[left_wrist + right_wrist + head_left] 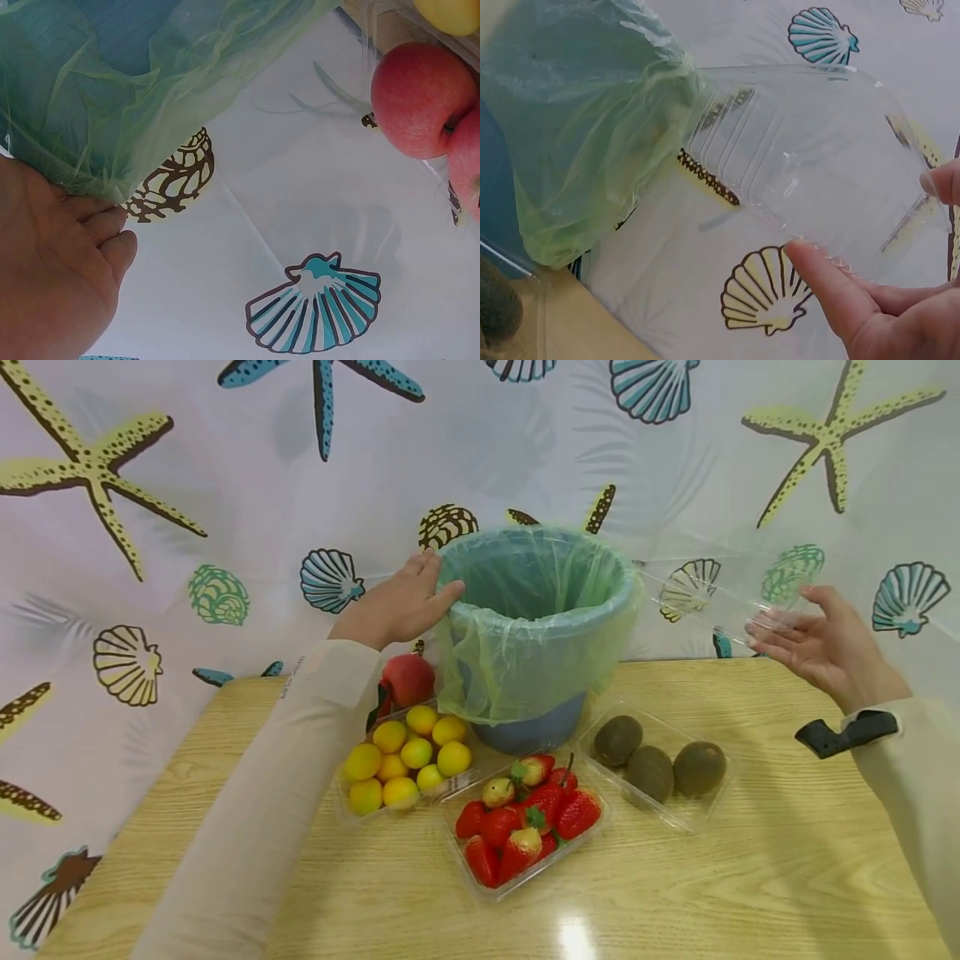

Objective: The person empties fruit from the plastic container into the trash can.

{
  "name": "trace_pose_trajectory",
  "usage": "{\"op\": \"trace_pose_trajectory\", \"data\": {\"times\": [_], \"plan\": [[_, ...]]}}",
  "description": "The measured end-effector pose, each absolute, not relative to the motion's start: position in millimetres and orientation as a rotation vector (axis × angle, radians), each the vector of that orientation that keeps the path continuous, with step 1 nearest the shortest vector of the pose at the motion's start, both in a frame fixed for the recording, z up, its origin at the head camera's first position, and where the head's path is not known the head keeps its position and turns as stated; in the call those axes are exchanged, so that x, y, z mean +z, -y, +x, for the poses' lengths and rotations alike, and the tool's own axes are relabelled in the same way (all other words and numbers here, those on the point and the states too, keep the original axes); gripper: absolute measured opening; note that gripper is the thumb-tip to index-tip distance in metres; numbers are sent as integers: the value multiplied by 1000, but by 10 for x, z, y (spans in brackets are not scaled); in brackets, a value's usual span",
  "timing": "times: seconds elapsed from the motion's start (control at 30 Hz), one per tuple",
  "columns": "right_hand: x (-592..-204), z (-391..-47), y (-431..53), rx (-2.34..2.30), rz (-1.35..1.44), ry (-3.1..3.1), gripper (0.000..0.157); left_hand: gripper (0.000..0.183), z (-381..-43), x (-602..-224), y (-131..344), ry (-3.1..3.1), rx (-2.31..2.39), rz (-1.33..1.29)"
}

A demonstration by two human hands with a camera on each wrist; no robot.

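Note:
A blue bin [525,735], lined with a pale green plastic bag [540,668] folded over its rim, stands at the back of the table. My left hand [397,606] rests at the rim's left side. In the left wrist view its fingertips [109,225] touch the bag. To the bin's right, my right hand [825,643] is raised and pinches an edge of a clear plastic container [802,165], thumb against fingers. The container looks see-through, with nothing in it. Its far end reaches the bag's edge; whether they touch I cannot tell.
Several small yellow fruits [416,752], several strawberries [517,835] and three kiwis [648,772] sit in clear plastic boxes before the bin. Two red apples [420,97] lie at its left, partly hidden in the head view. A printed cloth [285,510] hangs behind the wooden table [675,893].

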State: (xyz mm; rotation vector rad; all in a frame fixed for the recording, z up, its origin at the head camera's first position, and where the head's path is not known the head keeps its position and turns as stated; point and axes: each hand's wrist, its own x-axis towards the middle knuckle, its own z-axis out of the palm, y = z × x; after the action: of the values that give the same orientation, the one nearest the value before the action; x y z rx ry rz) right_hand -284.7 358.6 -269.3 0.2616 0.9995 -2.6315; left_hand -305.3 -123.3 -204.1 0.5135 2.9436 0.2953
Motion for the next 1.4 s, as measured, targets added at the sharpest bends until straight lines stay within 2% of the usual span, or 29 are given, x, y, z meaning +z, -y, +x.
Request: {"op": "trace_pose_trajectory", "data": {"times": [0.17, 0.27, 0.33, 0.5, 0.7, 0.8, 0.87, 0.9, 1.0, 1.07, 1.17, 1.27, 1.33, 1.4], "plan": [[-2881, -2843, -3633, -2615, 290, -1010, 78, 73, -3068, -2042, 1231, -2944, 306, 502], [-2999, -2853, -3674, -2598, 310, -1023, 52, 73, -3075, -2043, 1233, -2946, 308, 493], [-3085, -2861, -3693, -2585, 310, -1033, 42, 73, -3076, -2042, 1232, -2944, 307, 493], [-3307, -2879, -3639, -2522, 310, -1114, 61, 73, -3065, -2040, 1254, -2945, 303, 494], [-3550, -2878, -3533, -2480, 325, -1148, 57, 74, -3056, -2038, 1273, -2951, 304, 502], [-3638, -2870, -3492, -2457, 328, -1146, 71, 74, -3049, -2041, 1276, -2954, 306, 495], [-3693, -2867, -3471, -2444, 338, -1165, 70, 74, -3043, -2046, 1278, -2953, 315, 494], [-3718, -2865, -3459, -2429, 322, -1183, 74, 75, -3040, -2049, 1280, -2952, 317, 494], [-3775, -2863, -3446, -2399, 302, -1229, 61, 74, -3039, -2048, 1265, -2951, 316, 507], [-3807, -2864, -3438, -2373, 282, -1269, 46, 74, -3039, -2049, 1260, -2954, 312, 516], [-3850, -2877, -3425, -2320, 249, -1330, 38, 73, -3045, -2054, 1259, -2959, 305, 523], [-3888, -2902, -3416, -2274, 227, -1384, 49, 73, -3054, -2054, 1263, -2959, 296, 513], [-3910, -2918, -3411, -2245, 228, -1427, 65, 73, -3056, -2048, 1263, -2958, 294, 505], [-3922, -2926, -3411, -2236, 239, -1447, 73, 73, -3053, -2044, 1262, -2956, 299, 496]]}}
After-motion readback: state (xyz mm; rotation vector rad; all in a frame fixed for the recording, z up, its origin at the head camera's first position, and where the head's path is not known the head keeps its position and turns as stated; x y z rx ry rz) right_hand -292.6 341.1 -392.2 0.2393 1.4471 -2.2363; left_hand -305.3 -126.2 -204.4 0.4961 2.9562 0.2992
